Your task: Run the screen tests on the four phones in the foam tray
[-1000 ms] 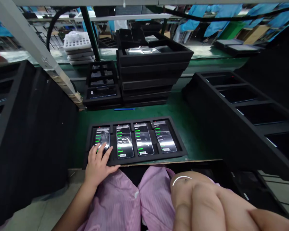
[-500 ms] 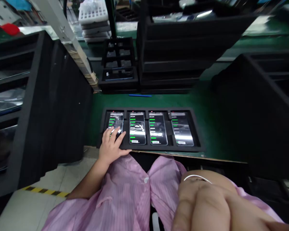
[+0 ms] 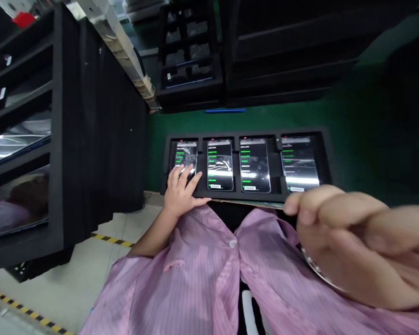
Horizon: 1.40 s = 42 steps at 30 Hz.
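A black foam tray (image 3: 330, 158) lies on the green bench mat at the near edge, with several lit phones in its slots. My left hand (image 3: 181, 190) rests on the tray's left end, fingers spread, fingertips on the screen of the leftmost phone (image 3: 185, 153). The neighbouring phones (image 3: 220, 165) (image 3: 254, 165) (image 3: 300, 163) lie untouched, showing green text lines. My right hand (image 3: 352, 242) hangs close to the camera at the lower right, fingers curled in with nothing visible in them and a thin bracelet at the wrist. It partly covers the tray's near right corner.
A tall black foam rack (image 3: 73, 139) with phones in its slots stands at the left. Stacked black trays (image 3: 192, 74) and a bigger stack (image 3: 282, 56) fill the back of the bench. A blue pen (image 3: 225, 110) lies behind the tray. Striped floor tape (image 3: 111, 239) runs below.
The view has tilted down and swung left. My right hand has risen and now overlaps the tray's near right corner. My left hand stays on the leftmost phone.
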Available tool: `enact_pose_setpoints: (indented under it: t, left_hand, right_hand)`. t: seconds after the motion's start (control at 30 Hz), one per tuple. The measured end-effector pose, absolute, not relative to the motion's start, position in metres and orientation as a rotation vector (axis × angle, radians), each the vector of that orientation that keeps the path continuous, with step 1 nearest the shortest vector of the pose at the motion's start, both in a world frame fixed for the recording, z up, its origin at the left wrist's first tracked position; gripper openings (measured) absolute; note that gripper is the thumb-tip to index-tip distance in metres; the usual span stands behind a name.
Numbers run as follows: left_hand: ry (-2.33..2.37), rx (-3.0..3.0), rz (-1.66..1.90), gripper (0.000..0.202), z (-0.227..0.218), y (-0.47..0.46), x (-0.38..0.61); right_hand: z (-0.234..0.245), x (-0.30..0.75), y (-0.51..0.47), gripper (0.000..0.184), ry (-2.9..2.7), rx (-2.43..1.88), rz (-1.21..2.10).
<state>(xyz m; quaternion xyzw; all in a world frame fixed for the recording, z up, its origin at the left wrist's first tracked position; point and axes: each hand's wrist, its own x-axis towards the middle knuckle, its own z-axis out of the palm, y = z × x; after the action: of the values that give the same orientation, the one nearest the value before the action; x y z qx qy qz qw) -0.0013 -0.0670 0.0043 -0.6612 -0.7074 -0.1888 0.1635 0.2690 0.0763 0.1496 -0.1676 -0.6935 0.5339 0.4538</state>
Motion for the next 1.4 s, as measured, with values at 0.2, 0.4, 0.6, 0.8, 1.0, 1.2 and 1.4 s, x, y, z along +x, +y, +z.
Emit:
enact_pose_setpoints:
  t: [0.2, 0.4, 0.6, 0.8, 1.0, 1.2, 1.4]
  left_hand:
    - [-2.208, -1.873, -0.616, 0.077, 0.008, -0.066, -0.002]
    - [-2.394, -1.864, -0.606, 0.054, 0.03, -0.059, 0.007]
    - [-2.561, -1.986, -0.394, 0.054, 0.053, -0.049, 0.024]
    - [-2.665, -1.956, -0.174, 0.066, 0.05, -0.019, 0.02]
    - [-2.691, -1.857, -0.292, 0.064, 0.04, 0.014, 0.003]
    - [-2.506, -1.834, -0.48, 0.07, 0.051, -0.021, 0.022]
    - [-2.539, -1.815, -0.459, 0.062, 0.033, -0.042, 0.032]
  right_hand:
    - [0.108, 0.261, 0.092, 0.023, -1.48, -0.483, 1.376]
    - [0.075, 0.276, 0.103, 0.017, -1.734, -0.702, 1.186]
    - [0.04, 0.285, 0.119, 0.022, -2.383, -0.826, 0.656]
    - [0.014, 0.276, 0.136, 0.044, -2.678, -1.027, 0.207]
    - [0.008, 0.255, 0.175, 0.049, -2.594, -1.086, 0.301]
    - [0.027, 0.268, 0.145, 0.044, -2.518, -0.863, 0.358]
    - [0.013, 0.276, 0.116, 0.045, -2.613, -0.65, 0.26]
